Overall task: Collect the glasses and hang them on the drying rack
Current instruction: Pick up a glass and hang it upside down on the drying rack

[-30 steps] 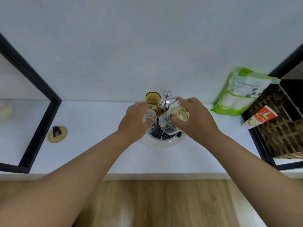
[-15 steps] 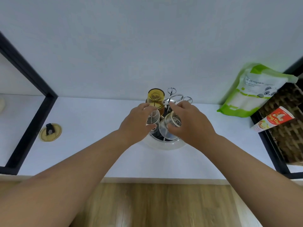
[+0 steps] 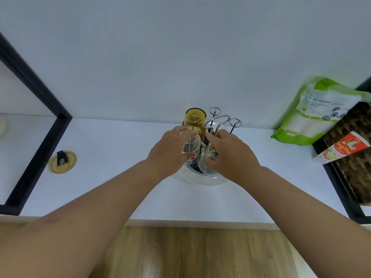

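A round drying rack [image 3: 202,180] with chrome wire prongs [image 3: 234,123] stands on the white counter near the wall. An amber glass [image 3: 195,120] hangs upside down on a back prong. My left hand [image 3: 170,151] grips a clear glass [image 3: 191,146] upside down over the rack's left side. My right hand [image 3: 230,155] holds a second clear glass [image 3: 208,157] upside down on the rack's front. Both glasses touch or nearly touch each other; the prongs under them are hidden.
A green and white refill pouch [image 3: 319,115] leans on the wall at right, beside a red and white tube [image 3: 343,150] and a dark woven basket [image 3: 357,157]. A yellow lid [image 3: 62,161] lies at left by a black frame [image 3: 38,125]. Wooden floor lies below the counter edge.
Both hands lowered their clear glasses further onto the rack. The right hand's glass turned from tilted to upside down. The camera tipped slightly, so the rack looks nearer.
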Available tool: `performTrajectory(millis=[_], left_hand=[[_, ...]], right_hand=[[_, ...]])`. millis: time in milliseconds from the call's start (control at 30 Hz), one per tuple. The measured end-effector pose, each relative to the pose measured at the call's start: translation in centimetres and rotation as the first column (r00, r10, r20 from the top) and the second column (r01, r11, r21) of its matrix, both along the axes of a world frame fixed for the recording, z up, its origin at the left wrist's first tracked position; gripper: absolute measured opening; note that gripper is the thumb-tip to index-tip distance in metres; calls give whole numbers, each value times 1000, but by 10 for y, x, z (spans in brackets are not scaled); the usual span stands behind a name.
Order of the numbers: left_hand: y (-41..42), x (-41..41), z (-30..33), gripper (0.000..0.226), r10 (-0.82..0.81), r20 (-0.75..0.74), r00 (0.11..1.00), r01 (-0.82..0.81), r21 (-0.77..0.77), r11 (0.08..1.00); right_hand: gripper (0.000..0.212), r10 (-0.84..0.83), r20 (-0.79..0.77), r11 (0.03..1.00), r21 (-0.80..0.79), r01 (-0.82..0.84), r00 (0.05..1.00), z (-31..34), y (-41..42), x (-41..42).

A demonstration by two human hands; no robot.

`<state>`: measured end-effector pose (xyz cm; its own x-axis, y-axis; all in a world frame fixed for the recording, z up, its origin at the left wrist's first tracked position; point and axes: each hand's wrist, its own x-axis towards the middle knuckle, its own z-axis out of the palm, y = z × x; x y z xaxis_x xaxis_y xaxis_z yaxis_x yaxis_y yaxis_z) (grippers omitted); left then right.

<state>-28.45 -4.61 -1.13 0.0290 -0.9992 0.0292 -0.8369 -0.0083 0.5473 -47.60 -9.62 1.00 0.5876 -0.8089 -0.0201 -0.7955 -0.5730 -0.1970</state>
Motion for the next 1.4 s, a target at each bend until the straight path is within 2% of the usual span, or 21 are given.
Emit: performTrajectory(millis=[467, 800, 1000, 1233, 1400], left_hand=[[0, 1, -9, 56, 0, -8, 1000, 0, -11, 1000], [6, 3, -8, 54, 0, -14, 1000, 0, -17, 1000], [10, -6, -7, 54, -3, 42, 999, 5, -48, 999], [18, -5, -6, 77, -45, 79, 996, 51, -83, 995], [13, 11, 8, 98, -69, 82, 994, 70, -11, 997]], right_hand=[[59, 1, -66, 1000, 26, 1, 998, -8, 0, 6], [60, 15, -91, 1000, 29, -12, 996, -10, -1, 8], [63, 31, -107, 998, 56, -26, 994, -10, -5, 0], [73, 31, -53, 994, 106, -25, 998, -10, -13, -21], [75, 12, -31, 988, 153, -8, 999, -11, -28, -44]])
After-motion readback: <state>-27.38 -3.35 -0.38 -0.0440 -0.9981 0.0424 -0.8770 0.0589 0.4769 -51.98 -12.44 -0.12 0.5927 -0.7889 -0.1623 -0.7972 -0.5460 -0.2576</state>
